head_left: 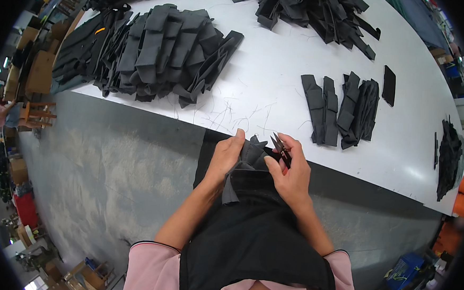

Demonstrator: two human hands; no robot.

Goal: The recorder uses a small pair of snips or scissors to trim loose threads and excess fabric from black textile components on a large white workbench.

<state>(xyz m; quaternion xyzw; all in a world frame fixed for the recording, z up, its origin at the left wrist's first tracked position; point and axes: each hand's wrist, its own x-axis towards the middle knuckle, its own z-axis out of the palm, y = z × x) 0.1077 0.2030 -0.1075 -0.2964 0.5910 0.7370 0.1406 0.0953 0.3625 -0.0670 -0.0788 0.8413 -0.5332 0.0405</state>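
The person stands at the near edge of a long white surface [278, 89], both hands raised just in front of that edge. The left hand [225, 156] is closed over a bundle of dark grey fabric pieces [250, 155], fingers curled along its left side and thumb pressed on top. The right hand [292, 172] grips a small pair of thread snips [279, 148], blades pointing up and away from the body, tips close together and right beside the top of the bundle; whether the blades touch the cloth I cannot tell. The bundle sits between the two hands, hanging down against a black apron [252, 242] rather than lying on the surface. On the surface, toward its left end, a big heap of folded grey pieces [163, 50] spreads wide, with a darker stack [81, 50] pressed against it at the left edge. At the far edge a loose tangle of black strips [309, 11] lies scattered. Nearer the person's right, a short row of flat folded pieces [340, 109] rests not far from the near edge, with one small black piece [389, 85] just beyond it. A further dark pile [448, 158] sits at the right end. Thin loose threads [228, 113] litter the white top close to the near edge. Below the surface, grey concrete floor [108, 174] stretches off to the left.
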